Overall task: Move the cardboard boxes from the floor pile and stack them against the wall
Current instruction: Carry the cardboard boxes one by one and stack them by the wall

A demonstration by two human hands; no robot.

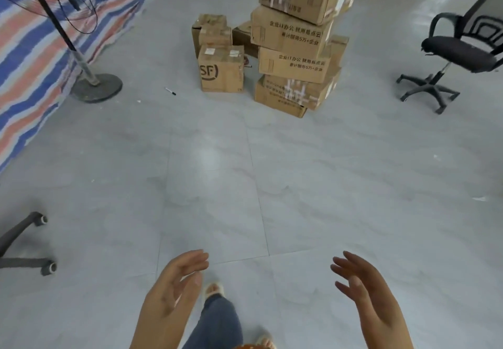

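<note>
A leaning stack of brown cardboard boxes [295,46] stands on the grey tiled floor at the top centre. To its left sits a small box marked SF [221,69], with another small box [212,31] behind it. My left hand [174,286] and my right hand [364,291] are both at the bottom of the view, palms facing each other, fingers relaxed and holding nothing. They are well short of the boxes. My legs and feet show between them.
A standing fan base [96,87] and pole stand at the left, beside a striped tarp [30,57]. A black office chair [457,57] is at the right, another chair's wheeled base [30,248] at the left edge. A marker pen [170,91] lies on the floor.
</note>
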